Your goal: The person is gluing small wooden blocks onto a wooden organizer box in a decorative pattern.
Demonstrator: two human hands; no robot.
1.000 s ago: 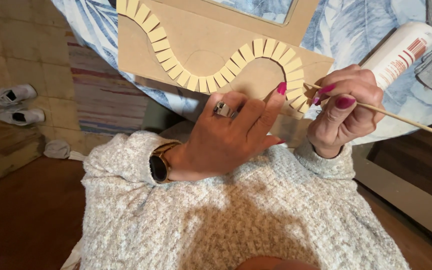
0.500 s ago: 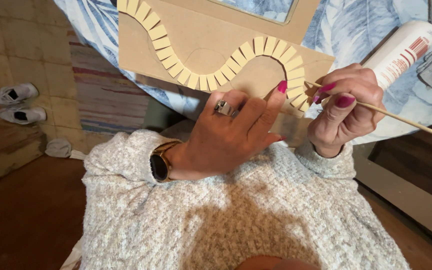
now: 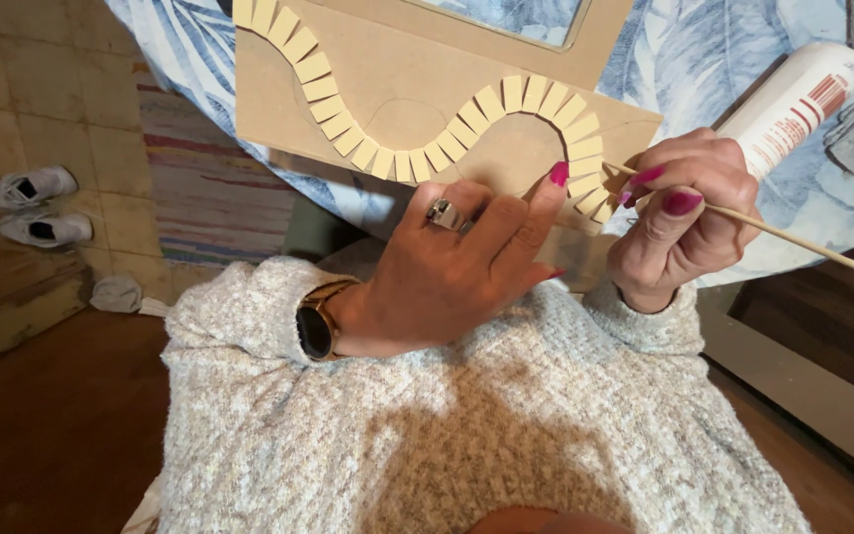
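Two hands — left hand (image 3: 447, 272), right hand (image 3: 679, 222). One brown board (image 3: 407, 74), one thin stick (image 3: 803, 242), one white tube (image 3: 793, 104), two white shoes (image 3: 37, 203) — one watch (image 3: 316, 321), one ring (image 3: 442, 213).

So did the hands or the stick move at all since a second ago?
Almost nothing moved. The left hand keeps a fingertip on the cardboard board by the wavy row of small pieces; the right hand still holds the thin stick.
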